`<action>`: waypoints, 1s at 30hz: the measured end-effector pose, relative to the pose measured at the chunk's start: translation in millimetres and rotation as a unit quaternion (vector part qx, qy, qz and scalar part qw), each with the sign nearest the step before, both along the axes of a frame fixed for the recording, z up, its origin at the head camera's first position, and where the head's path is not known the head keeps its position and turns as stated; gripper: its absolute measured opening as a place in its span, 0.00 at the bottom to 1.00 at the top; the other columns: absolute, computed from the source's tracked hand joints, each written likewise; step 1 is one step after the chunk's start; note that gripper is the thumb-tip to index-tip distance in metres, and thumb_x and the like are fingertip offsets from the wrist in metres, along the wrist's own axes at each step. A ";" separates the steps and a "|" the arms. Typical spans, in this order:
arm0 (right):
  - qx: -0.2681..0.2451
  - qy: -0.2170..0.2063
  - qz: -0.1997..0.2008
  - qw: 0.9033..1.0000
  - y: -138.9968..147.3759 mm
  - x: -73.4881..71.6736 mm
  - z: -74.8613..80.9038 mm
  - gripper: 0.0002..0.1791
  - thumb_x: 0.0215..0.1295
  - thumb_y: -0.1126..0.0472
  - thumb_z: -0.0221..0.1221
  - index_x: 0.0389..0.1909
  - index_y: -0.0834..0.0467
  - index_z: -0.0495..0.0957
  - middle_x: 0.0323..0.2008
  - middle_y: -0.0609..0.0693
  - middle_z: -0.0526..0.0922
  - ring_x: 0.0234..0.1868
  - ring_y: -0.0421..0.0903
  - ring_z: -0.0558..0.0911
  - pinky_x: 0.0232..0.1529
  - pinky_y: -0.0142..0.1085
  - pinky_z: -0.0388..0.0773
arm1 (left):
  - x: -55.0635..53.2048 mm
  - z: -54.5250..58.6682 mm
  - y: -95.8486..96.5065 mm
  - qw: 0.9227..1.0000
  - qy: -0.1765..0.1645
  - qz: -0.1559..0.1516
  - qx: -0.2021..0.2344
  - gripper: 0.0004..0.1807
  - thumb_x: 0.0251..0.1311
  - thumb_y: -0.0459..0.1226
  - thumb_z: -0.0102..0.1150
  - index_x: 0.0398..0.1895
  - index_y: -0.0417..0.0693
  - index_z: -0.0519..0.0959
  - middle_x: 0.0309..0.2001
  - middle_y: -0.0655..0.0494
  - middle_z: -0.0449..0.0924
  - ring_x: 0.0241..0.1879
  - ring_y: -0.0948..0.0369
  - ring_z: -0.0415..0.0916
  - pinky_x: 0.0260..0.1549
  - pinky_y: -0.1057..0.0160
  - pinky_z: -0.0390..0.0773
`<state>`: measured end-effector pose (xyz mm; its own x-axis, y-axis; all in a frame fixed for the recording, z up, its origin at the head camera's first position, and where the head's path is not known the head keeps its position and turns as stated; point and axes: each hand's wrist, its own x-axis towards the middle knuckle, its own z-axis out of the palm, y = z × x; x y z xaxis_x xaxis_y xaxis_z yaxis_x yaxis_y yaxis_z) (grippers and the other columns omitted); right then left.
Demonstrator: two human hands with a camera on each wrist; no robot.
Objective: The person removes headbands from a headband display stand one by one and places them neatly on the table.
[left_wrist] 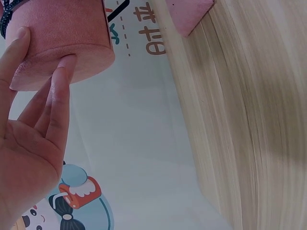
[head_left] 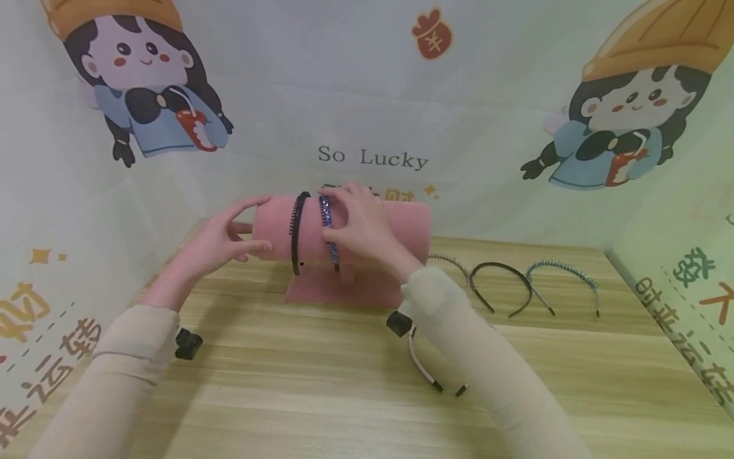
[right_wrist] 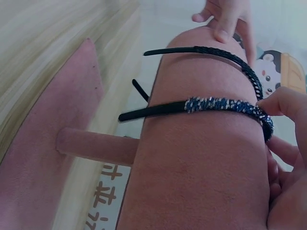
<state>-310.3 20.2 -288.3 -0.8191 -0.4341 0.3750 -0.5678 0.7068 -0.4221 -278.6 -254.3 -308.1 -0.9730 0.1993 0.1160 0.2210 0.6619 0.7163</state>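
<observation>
A pink padded roll (head_left: 410,229) on a post and flat base (head_left: 344,294) forms a headband stand. My left hand (head_left: 220,239) holds the roll's left end, thumb on its front and fingers against the end face (left_wrist: 88,60). Around the roll sits a black toothed headband (head_left: 295,233), near that hand. To its right is a glittery blue headband (right_wrist: 216,104) with black tips, also over the roll. My right hand (head_left: 364,223) pinches this blue headband between thumb and fingers; some of those fingers are hidden behind the roll.
On the wooden table (head_left: 258,389) to the right lie a black headband (head_left: 499,264), a light blue one (head_left: 564,264) and a partly hidden toothed one (head_left: 450,257). A pale headband (head_left: 421,363) lies nearer, partly under my right sleeve (head_left: 487,357). Printed cloth (head_left: 275,115) surrounds the table.
</observation>
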 end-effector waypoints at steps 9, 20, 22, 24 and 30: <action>-0.105 -0.106 0.041 0.988 8.5 2.2 9.0 0.34 0.59 0.61 0.67 0.67 0.50 0.70 0.51 0.48 0.78 0.53 0.44 0.76 0.57 0.39 0.76 | -0.1 0.0 2.1 1.000 -0.002 -0.002 0.004 0.45 0.57 0.48 0.70 0.74 0.80 0.55 0.61 0.38 0.78 0.39 0.55 0.86 0.35 0.58 0.83; -0.107 -0.125 0.007 0.986 5.2 16.1 17.9 0.36 0.59 0.62 0.65 0.69 0.52 0.66 0.35 0.47 0.74 0.35 0.43 0.74 0.36 0.33 0.72 | -0.9 -1.6 0.8 1.000 -0.002 -0.003 0.012 0.45 0.56 0.48 0.70 0.74 0.81 0.56 0.61 0.38 0.78 0.39 0.54 0.86 0.34 0.60 0.82; -0.108 -0.112 0.008 0.988 5.3 17.7 17.3 0.36 0.58 0.63 0.65 0.69 0.51 0.66 0.34 0.47 0.73 0.33 0.43 0.72 0.34 0.34 0.70 | -0.5 -1.5 0.5 1.000 -0.003 -0.003 0.016 0.45 0.56 0.48 0.70 0.74 0.81 0.56 0.61 0.38 0.78 0.39 0.55 0.85 0.34 0.60 0.82; -0.110 -0.104 0.011 0.988 4.9 19.0 16.7 0.36 0.57 0.64 0.64 0.68 0.52 0.66 0.34 0.46 0.73 0.32 0.42 0.72 0.33 0.33 0.70 | 0.0 -1.2 0.4 1.000 -0.005 -0.004 0.019 0.45 0.57 0.47 0.70 0.74 0.81 0.56 0.61 0.38 0.78 0.39 0.55 0.85 0.35 0.59 0.82; -0.105 -0.106 -0.003 0.989 4.1 23.0 16.8 0.36 0.58 0.64 0.64 0.69 0.52 0.65 0.38 0.49 0.75 0.33 0.44 0.73 0.30 0.33 0.71 | 0.8 -0.6 0.1 1.000 -0.001 -0.004 0.018 0.45 0.57 0.47 0.70 0.74 0.79 0.56 0.60 0.38 0.79 0.38 0.55 0.85 0.35 0.58 0.83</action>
